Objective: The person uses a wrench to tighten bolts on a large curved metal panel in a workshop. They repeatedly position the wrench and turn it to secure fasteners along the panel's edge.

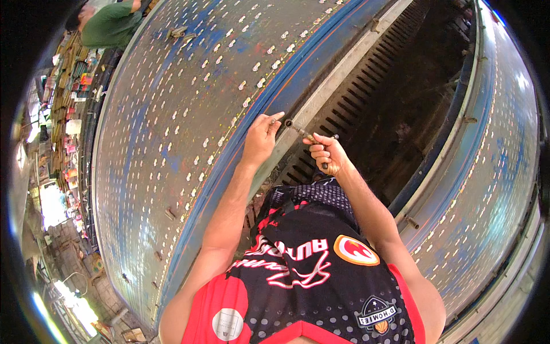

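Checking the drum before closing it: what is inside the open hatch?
Inside the open hatch only a slotted grate shows at its near edge; deeper is dark, contents hidden. Both hands work at the rim.

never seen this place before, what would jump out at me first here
The huge perforated metal drum, streaked with blue paint, fills the left and centre, with a dark slatted opening to its right. At the opening's edge, in the middle, the right hand grips a socket wrench, its tip beside the left hand resting on the drum's rim. A person in a green shirt bends at the top left.
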### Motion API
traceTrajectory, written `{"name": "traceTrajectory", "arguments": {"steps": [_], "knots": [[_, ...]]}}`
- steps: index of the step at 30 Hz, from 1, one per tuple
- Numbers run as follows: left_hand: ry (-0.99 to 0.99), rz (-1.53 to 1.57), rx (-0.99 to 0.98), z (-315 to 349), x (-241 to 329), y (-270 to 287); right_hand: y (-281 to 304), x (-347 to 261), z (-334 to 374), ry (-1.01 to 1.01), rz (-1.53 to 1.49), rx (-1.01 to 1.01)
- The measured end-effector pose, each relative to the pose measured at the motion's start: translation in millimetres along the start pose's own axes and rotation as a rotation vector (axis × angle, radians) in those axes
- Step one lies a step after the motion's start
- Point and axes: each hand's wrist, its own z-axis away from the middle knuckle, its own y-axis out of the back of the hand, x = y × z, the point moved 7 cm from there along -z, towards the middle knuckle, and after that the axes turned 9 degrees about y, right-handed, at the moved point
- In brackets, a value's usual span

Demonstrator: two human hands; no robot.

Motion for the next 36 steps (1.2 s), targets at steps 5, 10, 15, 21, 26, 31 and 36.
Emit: {"name": "traceTrajectory", "arguments": {"steps": [5, 10, 15, 21, 26, 31, 36], "knots": [[0.077, 0.01, -0.13, -3, 0, -17, 8, 9, -5, -0.1, -0.143, -0.066], [0.024, 0.107, -0.1, -5, -2, -19, 4, 15, -3, -0.116, -0.255, -0.11], [0.126, 0.143, -0.155, -8, -5, -24, 5, 19, -5, -0.147, -0.304, -0.146], [0.207, 0.134, -0.18, -5, 2, -22, 3, 17, -6, -0.128, -0.326, -0.165], [0.108, 0.12, -0.175, -4, 0, -23, 1, 16, -9, -0.168, -0.326, -0.163], [0.097, 0.129, -0.218, -7, 2, -23, -5, 12, -4, -0.202, -0.363, -0.177], [0.032, 0.119, -0.192, -8, -4, -25, -11, 12, -3, -0.208, -0.339, -0.121]]}}
